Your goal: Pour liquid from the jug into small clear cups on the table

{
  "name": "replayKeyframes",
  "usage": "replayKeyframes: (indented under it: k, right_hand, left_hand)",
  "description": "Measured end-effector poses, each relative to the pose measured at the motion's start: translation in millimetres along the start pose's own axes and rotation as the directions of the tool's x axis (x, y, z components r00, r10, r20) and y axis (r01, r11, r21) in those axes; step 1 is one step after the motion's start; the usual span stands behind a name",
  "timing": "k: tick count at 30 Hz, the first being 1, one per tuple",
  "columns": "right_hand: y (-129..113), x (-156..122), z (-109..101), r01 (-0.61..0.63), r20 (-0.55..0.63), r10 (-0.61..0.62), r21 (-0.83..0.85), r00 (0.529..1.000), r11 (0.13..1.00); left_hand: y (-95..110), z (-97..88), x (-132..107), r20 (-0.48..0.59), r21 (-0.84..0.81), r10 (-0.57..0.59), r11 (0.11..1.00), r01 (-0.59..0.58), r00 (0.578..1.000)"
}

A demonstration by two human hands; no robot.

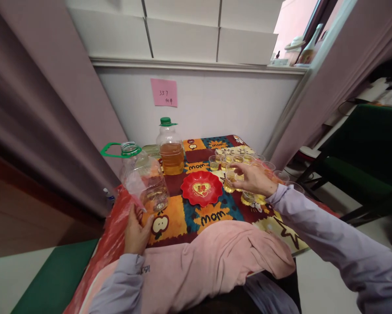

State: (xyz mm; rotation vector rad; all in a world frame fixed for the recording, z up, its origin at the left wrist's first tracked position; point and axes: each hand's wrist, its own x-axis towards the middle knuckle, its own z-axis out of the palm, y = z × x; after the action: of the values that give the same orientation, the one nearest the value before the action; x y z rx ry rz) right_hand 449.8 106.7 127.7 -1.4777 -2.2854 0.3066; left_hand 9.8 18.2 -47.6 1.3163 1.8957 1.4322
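My left hand (136, 231) grips the base of a large clear plastic jug (146, 179) with an open mouth and a green ring handle; the jug is tilted and nearly empty. My right hand (253, 179) reaches over a cluster of small glass cups (240, 159) and closes on one small glass cup (229, 181) holding amber liquid. A second jug (170, 150) with a green cap stands upright behind, about half full of amber liquid. A red scalloped plate (201, 188) lies between my hands.
The small table carries a colourful "MOM" cloth (212, 216). A pink cloth (222, 257) lies over my lap. A pink note (163, 92) is stuck on the wall. Curtains hang left and right; a green chair (362, 174) stands at the right.
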Motion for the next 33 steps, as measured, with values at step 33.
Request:
replayKeyframes:
  k: [33]
  right_hand:
    - [-77.7, -54.1, 83.0, -0.063, 0.258, 0.095, -0.13, 0.962, 0.989]
  left_hand:
    - [-0.2, -0.2, -2.6, -0.003, -0.013, -0.02, 1.0, 0.02, 1.0]
